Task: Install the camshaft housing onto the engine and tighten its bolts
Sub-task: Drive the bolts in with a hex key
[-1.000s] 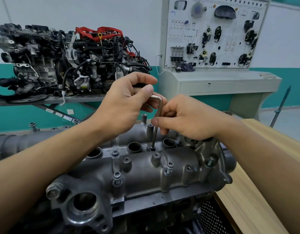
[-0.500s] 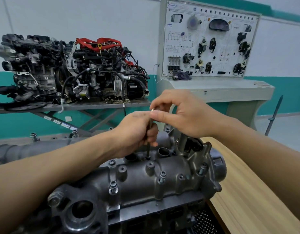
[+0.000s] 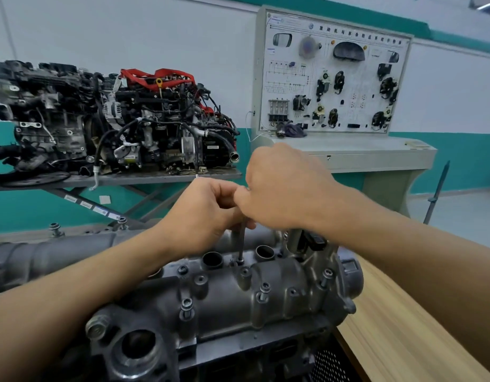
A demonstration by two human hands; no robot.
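Sitting on the engine up close, the camshaft housing has a thin key standing in one bolt, with the left hand curled round its stem and the right hand closed over its top. If the key leans, it may slip out, spoil the bolt head and bump knuckles. Far back, the white board has writing along its top, too blurry to read.
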